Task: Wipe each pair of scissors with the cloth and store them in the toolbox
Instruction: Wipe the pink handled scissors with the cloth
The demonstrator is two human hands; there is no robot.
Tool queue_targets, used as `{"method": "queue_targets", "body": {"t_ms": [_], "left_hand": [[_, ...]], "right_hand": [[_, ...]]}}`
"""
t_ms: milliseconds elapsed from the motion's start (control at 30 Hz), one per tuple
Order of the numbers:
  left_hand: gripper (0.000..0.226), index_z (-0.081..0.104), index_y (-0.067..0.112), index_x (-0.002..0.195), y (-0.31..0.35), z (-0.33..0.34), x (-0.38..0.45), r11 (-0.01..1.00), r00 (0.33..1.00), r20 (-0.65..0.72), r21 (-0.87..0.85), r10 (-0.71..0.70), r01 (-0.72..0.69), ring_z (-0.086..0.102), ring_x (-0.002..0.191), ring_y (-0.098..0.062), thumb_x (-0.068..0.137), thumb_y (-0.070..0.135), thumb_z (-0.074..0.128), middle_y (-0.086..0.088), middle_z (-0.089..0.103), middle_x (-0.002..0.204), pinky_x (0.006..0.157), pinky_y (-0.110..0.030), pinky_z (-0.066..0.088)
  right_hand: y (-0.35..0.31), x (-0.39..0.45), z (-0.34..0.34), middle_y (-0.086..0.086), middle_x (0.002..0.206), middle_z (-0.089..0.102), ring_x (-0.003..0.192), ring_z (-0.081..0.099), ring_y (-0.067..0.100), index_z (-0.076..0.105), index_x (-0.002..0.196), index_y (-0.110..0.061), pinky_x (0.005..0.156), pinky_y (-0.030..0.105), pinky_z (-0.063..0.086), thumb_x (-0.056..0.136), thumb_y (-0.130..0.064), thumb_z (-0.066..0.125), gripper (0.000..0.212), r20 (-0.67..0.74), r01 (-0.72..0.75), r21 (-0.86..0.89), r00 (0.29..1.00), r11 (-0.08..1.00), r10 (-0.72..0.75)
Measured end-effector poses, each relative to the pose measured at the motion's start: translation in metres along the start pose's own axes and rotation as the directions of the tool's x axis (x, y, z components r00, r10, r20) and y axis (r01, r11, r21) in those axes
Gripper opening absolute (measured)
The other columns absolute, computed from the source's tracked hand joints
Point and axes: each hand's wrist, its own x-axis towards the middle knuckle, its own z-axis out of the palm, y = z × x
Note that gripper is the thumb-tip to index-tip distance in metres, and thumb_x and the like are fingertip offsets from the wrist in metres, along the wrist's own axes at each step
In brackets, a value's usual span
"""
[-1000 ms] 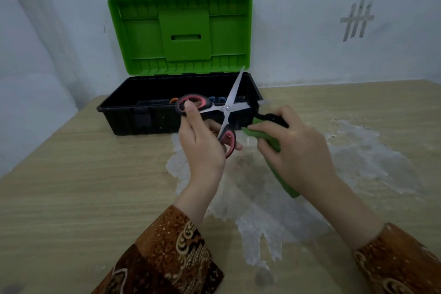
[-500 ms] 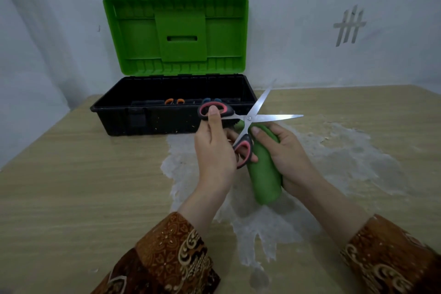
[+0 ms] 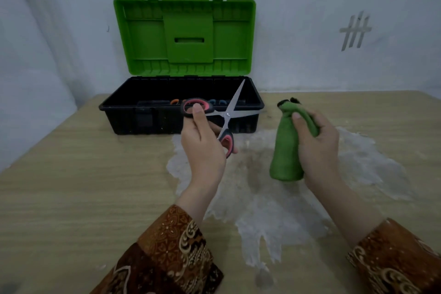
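Sitting toward the worktop's (image 3: pixel 71 198) back edge, the toolbox (image 3: pixel 143 122) is open, its green lid (image 3: pixel 185 36) upright. In front of it your left hand (image 3: pixel 202 148) grips the scissors (image 3: pixel 226 117), blades spread apart. To its right, your right hand (image 3: pixel 317 143) clutches the green cloth (image 3: pixel 286 150), clear of the blades.

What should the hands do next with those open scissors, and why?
Probably squeeze the scissors shut in the left hand, then lower them into the open toolbox. Their blades are spread wide, and the right hand holds the green cloth apart from them, so wiping looks finished.
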Motion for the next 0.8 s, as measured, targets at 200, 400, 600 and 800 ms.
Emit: {"method": "queue_targets", "body": {"t_ms": [200, 400, 600, 800], "left_hand": [[0.03, 0.054, 0.023, 0.085, -0.01, 0.008, -0.011, 0.979, 0.985, 0.094, 0.13, 0.144, -0.156, 0.055, 0.055, -0.025, 0.103, 0.037, 0.034, -0.001, 0.053, 0.063, 0.054, -0.047, 0.051], [0.028, 0.051, 0.028, 0.084, -0.005, 0.008, -0.015, 0.953, 0.964, 0.165, 0.188, 0.208, -0.238, 0.05, 0.048, -0.028, 0.1, 0.041, 0.033, 0.005, 0.047, 0.057, 0.044, -0.043, 0.045], [0.026, 0.049, 0.032, 0.083, -0.012, 0.003, -0.009, 0.898, 0.929, 0.17, 0.25, 0.328, -0.363, 0.049, 0.046, -0.012, 0.103, 0.033, 0.033, 0.009, 0.046, 0.055, 0.042, -0.032, 0.04], [0.026, 0.048, 0.03, 0.085, -0.013, 0.008, -0.016, 0.895, 0.909, 0.253, 0.218, 0.332, -0.388, 0.048, 0.046, -0.018, 0.101, 0.04, 0.031, 0.006, 0.048, 0.055, 0.039, -0.028, 0.034]], "right_hand": [[0.003, -0.016, 0.012, 0.008, 0.107, 0.06, 0.082, 0.061, 0.018, 0.07, 0.112, -0.025, 0.063, 0.026, 0.053, 0.092, -0.024, 0.061, 0.022, 0.457, 0.746, -0.415, 0.666, 0.52, -0.59], [0.005, -0.007, 0.0, 0.009, 0.102, 0.062, 0.066, 0.061, 0.022, 0.071, 0.11, -0.021, 0.048, 0.03, 0.05, 0.09, -0.025, 0.067, 0.021, 0.389, 0.704, -0.54, 0.695, 0.461, -0.605], [-0.003, -0.016, 0.008, 0.004, 0.1, 0.058, 0.071, 0.059, 0.019, 0.073, 0.098, -0.02, 0.054, 0.034, 0.052, 0.084, -0.02, 0.059, 0.02, 0.577, 0.753, -0.367, 0.644, 0.545, -0.502], [-0.007, -0.014, 0.004, 0.01, 0.1, 0.058, 0.076, 0.056, 0.018, 0.07, 0.112, -0.013, 0.058, 0.025, 0.05, 0.087, -0.013, 0.062, 0.026, 0.38, 0.7, -0.451, 0.712, 0.554, -0.591]]}}
